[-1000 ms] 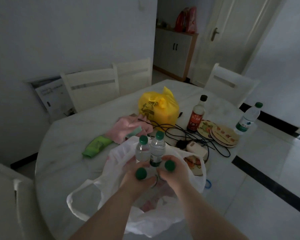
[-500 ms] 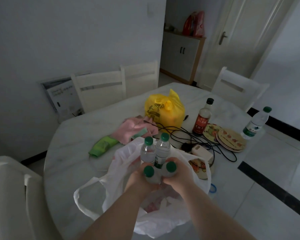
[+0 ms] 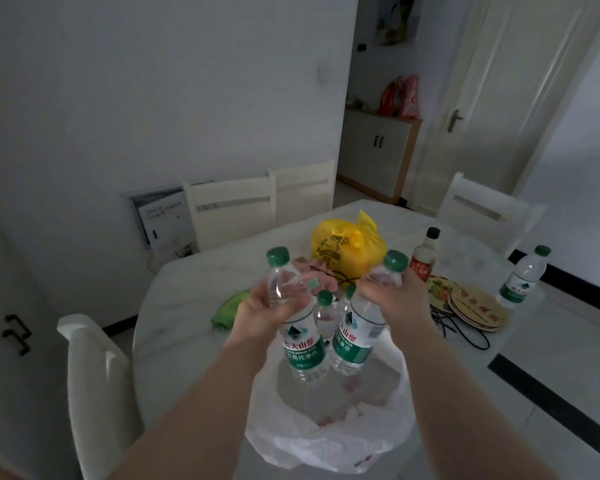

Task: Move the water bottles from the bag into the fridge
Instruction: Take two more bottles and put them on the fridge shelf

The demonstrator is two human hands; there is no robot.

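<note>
Removal from the white bag [image 3: 326,441]: left hand [image 3: 257,315] grips the left bottle [image 3: 303,346], right hand [image 3: 397,301] the right bottle [image 3: 355,341], both above it; next likely means carrying them steadily to the fridge.

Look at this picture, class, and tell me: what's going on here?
A person is unpacking water. The left grip holds one clear plastic water bottle with a green cap, and the right grip holds a second bottle, both above the open white plastic bag on the pale round table. Two more green-capped bottles show between them, bases hidden. No fridge is in view.
</note>
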